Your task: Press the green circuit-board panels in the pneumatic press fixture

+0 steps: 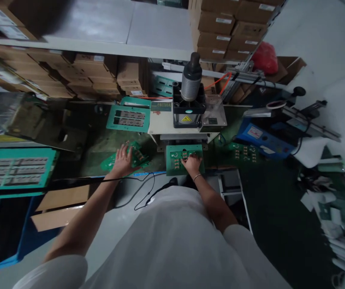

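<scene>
My left hand [122, 161] lies with fingers spread over a loose pile of green circuit boards [138, 155] on the bench, left of the press [189, 86]. Below the press head, a green fixture plate [169, 167] sticks out toward me, with circuit boards [177, 163] carrying copper-coloured parts on it. My right hand [192, 164] reaches onto the plate's right half, thumb and fingers bent around the edge of a board there. Its palm side is hidden, and part of that board is covered by the hand.
Green slotted trays [128, 119] lie left of the press, and a larger one [50, 168] sits at far left. More circuit boards [245, 152] lie at right beside a blue machine [264, 136]. Cardboard boxes [96, 66] fill the shelf behind. A black cable [100, 180] crosses near my left forearm.
</scene>
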Action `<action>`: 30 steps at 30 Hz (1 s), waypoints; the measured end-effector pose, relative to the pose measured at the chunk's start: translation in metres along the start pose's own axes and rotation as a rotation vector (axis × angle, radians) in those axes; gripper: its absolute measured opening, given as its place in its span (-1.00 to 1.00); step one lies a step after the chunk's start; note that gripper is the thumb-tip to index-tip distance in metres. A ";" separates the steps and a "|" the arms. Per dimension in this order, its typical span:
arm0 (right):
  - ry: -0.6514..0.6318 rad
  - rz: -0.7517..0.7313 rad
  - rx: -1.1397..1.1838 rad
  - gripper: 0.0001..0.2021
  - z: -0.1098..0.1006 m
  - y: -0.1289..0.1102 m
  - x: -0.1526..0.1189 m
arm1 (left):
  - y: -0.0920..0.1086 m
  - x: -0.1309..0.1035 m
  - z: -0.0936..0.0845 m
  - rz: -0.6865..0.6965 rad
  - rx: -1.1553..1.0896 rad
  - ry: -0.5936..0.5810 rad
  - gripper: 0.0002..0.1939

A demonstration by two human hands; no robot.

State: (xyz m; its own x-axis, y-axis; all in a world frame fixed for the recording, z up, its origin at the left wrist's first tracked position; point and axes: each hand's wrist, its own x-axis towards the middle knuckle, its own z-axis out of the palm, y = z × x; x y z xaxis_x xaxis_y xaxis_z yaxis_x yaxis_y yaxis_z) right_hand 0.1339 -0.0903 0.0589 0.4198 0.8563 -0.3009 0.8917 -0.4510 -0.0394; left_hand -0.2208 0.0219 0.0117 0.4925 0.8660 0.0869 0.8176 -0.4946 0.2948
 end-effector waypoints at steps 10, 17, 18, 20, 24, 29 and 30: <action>0.045 -0.205 -0.037 -0.32 0.004 0.056 0.013 | 0.122 0.057 0.060 0.409 -0.165 -0.340 -0.07; -0.015 -0.499 -0.123 -0.05 0.017 0.130 0.022 | 0.137 0.059 0.092 0.411 -0.174 -0.375 -0.03; -0.013 -0.517 -0.125 -0.05 0.019 0.133 0.024 | 0.136 0.057 0.094 0.403 -0.172 -0.372 -0.04; 0.007 -0.550 -0.118 -0.09 0.022 0.135 0.027 | 0.134 0.054 0.096 0.391 -0.167 -0.361 -0.05; 0.040 -0.609 -0.091 -0.13 0.022 0.136 0.033 | 0.134 0.053 0.099 0.383 -0.158 -0.356 -0.06; 0.040 -0.715 -0.032 -0.11 0.025 0.141 0.040 | 0.135 0.053 0.103 0.375 -0.157 -0.351 -0.05; 0.049 -0.710 0.002 -0.13 0.026 0.142 0.043 | 0.135 0.051 0.104 0.368 -0.162 -0.341 -0.05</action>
State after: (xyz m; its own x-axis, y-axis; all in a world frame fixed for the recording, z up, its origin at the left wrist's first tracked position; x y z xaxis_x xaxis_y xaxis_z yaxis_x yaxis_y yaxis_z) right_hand 0.2741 -0.1245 0.0154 -0.2557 0.9537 -0.1586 0.9522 0.2200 -0.2121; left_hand -0.0541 -0.0082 -0.0431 0.8293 0.5507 -0.0948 0.5293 -0.7199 0.4490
